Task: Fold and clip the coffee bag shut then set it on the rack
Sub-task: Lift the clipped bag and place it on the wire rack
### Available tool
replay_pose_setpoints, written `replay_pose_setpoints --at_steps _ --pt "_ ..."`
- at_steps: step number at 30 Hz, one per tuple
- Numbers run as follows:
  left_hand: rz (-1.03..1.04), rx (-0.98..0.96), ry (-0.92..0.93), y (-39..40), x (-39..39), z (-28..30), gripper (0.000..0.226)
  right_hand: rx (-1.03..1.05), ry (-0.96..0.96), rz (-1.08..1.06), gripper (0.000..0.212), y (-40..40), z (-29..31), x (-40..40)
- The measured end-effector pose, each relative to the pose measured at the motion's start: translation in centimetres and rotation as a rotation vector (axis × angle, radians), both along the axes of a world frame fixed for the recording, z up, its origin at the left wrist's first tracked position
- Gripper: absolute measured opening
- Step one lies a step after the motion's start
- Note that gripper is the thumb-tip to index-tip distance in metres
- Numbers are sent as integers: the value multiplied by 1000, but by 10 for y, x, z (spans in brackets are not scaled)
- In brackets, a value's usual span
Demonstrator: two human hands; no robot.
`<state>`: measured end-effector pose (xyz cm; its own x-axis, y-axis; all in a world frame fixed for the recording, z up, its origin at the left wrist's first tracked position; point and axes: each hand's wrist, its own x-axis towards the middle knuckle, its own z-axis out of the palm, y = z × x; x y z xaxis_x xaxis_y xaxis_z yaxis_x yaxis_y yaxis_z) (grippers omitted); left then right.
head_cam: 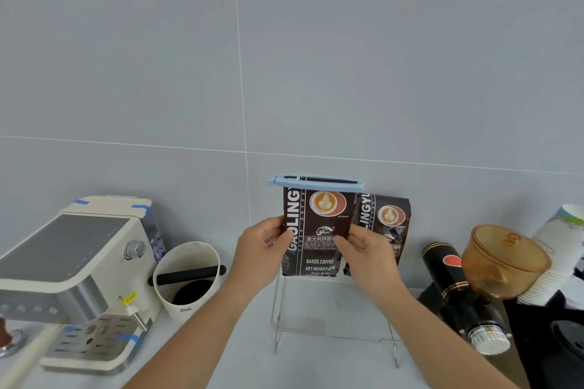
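A dark brown coffee bag (319, 224) with an orange latte picture stands upright, its bottom at the top of a clear acrylic rack (279, 309). A light blue clip (316, 182) runs across its folded top edge. My left hand (264, 245) grips the bag's left side and my right hand (368, 251) grips its right side. A second matching coffee bag (387, 221) stands just behind and to the right on the rack.
A cream espresso machine (72, 278) fills the left. A cream knock box (189, 275) with a black bar stands beside it. On the right are a black grinder (452, 281) with an amber hopper (502, 262) and stacked paper cups (559, 246). A grey tiled wall rises behind.
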<state>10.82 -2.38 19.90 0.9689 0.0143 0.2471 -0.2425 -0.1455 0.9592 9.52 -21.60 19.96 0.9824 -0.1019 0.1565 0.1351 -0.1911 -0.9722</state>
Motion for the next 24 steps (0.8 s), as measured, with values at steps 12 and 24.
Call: replay_pose_setpoints --at_steps 12,24 --pt "8 53 128 -8 42 -54 30 -86 66 -38 40 -1 -67 45" --pt "37 79 141 -18 76 -81 26 -157 50 -113 44 4 -85 71"
